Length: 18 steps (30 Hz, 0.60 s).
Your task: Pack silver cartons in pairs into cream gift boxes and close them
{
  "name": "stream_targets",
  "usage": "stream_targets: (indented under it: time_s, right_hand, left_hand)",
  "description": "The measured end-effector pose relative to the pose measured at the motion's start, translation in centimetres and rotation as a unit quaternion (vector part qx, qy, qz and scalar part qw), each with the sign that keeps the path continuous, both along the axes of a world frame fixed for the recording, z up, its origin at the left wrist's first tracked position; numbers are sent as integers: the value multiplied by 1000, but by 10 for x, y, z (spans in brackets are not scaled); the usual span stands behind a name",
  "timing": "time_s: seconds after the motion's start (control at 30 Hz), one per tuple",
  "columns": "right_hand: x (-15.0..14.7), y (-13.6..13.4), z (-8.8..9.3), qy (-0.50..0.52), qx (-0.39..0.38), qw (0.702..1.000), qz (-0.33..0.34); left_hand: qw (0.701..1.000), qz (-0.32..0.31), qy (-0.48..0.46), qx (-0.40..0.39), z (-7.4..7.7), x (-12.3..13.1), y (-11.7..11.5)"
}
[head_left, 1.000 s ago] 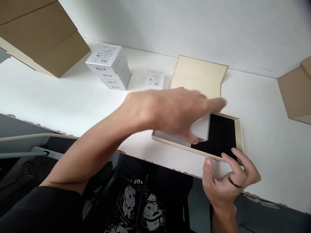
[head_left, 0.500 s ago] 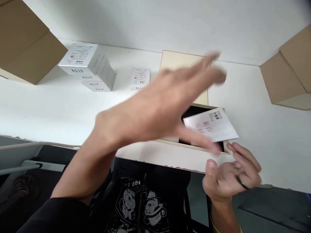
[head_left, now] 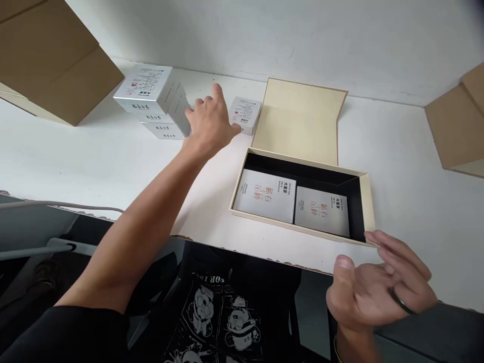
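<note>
My left hand (head_left: pixel 212 118) reaches over the table with its fingers apart and nothing in them. It is close beside a small silver-white tea box (head_left: pixel 246 112) lying on the table; whether it touches the box I cannot tell. Left of the hand stands a stack of silver tea boxes (head_left: pixel 153 91). My right hand (head_left: pixel 381 285), wearing a dark ring, is open, its fingertips at the near right corner of a cream gift box (head_left: pixel 370 206). Two silver tea boxes lie in its black interior: one at the left (head_left: pixel 264 194), one to its right (head_left: pixel 321 209).
The cream lid (head_left: pixel 298 121) of the gift box is folded back toward the wall. Brown cardboard cartons stand at the far left (head_left: pixel 56 65) and far right (head_left: pixel 459 126). The table's front edge (head_left: pixel 242 252) is chipped, and a cable (head_left: pixel 64 204) runs along it at left.
My left hand has moved from over the gift box to the small tea box at the back left. The tilted right-hand tea box now lies flat inside. The view has shifted slightly.
</note>
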State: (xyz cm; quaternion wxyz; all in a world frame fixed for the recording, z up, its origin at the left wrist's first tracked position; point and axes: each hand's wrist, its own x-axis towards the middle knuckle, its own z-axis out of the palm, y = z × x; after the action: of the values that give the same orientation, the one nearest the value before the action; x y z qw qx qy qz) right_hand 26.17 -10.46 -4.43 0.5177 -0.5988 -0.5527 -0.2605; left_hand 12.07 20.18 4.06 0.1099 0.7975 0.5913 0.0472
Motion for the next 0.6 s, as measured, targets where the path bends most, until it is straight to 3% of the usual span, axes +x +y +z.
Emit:
stream_targets:
  time_s: [0.13, 0.23, 0.3, 0.4, 0.5, 0.53, 0.6]
  right_hand:
    - [-10, 1, -1, 44, -30, 998, 17]
    - [-12, 0, -3, 46, -21, 999, 15]
    - [-12, -1, -4, 52, -23, 998, 17]
    - [-12, -3, -3, 56, -37, 998, 17]
    - [-13, -3, -1, 55, -50, 997, 11]
    - [-13, -3, -1, 52, -53, 997, 9]
    - [-12, -2, -1, 38, -60, 997, 6]
  left_hand:
    - [1000, -23, -13, -14, -8, 20, 7]
    - [999, 20, -39, 12, -24, 40, 15]
    - [997, 45, -59, -4, -24, 39, 18]
    - [985, 21, -165, -38, -1, 11, 18]
    - [952, -61, -301, 15, 31, -27, 9]
    - [945, -88, -312, 36, 38, -38, 4]
    - [966, -121, -230, 13, 43, -52, -7]
